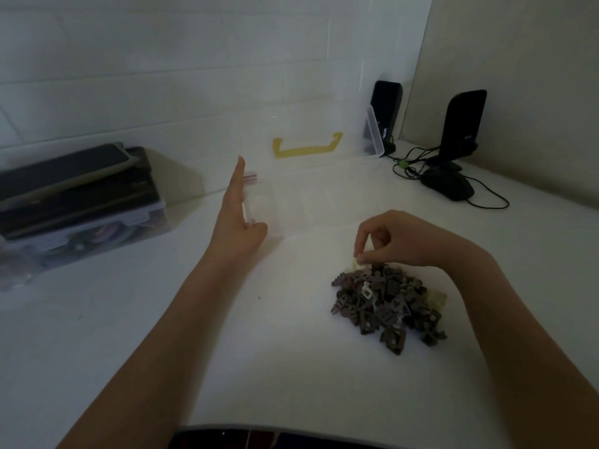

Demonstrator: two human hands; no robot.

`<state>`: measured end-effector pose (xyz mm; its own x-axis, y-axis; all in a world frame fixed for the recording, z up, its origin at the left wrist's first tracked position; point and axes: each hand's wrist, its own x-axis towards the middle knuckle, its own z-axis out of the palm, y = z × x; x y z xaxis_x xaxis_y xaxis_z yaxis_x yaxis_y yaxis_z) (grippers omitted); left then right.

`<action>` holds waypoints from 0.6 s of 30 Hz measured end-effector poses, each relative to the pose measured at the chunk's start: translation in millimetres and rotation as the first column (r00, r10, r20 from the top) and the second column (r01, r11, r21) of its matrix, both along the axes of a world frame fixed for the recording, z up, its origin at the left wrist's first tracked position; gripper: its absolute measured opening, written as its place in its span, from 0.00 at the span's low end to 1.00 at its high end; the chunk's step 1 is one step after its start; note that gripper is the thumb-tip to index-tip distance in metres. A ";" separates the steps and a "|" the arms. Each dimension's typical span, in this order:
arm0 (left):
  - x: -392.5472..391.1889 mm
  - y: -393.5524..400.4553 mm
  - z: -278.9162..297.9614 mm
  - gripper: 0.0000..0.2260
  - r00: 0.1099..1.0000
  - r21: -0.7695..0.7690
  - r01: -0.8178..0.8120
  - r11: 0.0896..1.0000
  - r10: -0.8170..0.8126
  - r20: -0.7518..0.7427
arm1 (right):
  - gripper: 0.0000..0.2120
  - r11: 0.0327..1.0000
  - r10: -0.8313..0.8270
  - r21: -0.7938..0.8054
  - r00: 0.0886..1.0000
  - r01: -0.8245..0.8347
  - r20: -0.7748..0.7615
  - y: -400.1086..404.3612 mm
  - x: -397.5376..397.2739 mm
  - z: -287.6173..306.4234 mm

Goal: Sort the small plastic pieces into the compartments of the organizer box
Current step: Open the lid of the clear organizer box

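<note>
A heap of small brown plastic pieces (387,307), with a few pale ones mixed in, lies on the white table at the right. My right hand (397,238) hovers over the heap's far edge, its thumb and forefinger pinched on a pale yellowish piece (358,262). The clear organizer box (311,202) stands open behind the heap, its lid with a yellow handle (306,147) raised against the wall. My left hand (238,212) rests flat against the box's left end, fingers straight, thumb on the front corner. The box's compartments are hard to make out.
A clear storage bin with dark flat items stacked on it (74,202) sits at the left. A black stand (457,150) with cables and a small clear container (374,132) occupy the back right corner. The tiled wall is close behind the box.
</note>
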<state>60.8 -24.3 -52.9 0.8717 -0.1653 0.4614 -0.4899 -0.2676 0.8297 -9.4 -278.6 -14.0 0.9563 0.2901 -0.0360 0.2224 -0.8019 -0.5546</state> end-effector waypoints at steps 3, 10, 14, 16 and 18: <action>3.3 1.6 -1.4 0.43 1.000 0.000 0.004 1.000 -0.004 0.028 | 0.05 0.999 -0.003 0.042 0.999 0.002 0.039 -0.6 -0.2 -1.1; 13.3 10.1 -0.6 0.36 0.993 0.006 -0.036 0.999 0.035 0.109 | 0.04 0.899 -0.346 0.396 0.857 0.186 0.383 -17.2 -1.4 7.9; 12.7 9.7 0.3 0.30 0.989 0.019 -0.065 0.998 0.062 0.137 | 0.04 0.900 -0.407 0.151 0.660 0.410 0.632 -18.7 3.8 -4.5; 11.9 8.9 1.6 0.29 0.989 0.001 -0.061 0.998 0.060 0.137 | 0.04 0.905 -0.327 0.027 0.653 0.425 0.683 -12.5 5.0 -10.8; 9.2 8.0 3.4 0.27 0.988 -0.014 -0.081 0.997 0.082 0.129 | 0.04 0.906 -0.261 -0.041 0.633 0.422 0.729 -6.8 5.2 -15.4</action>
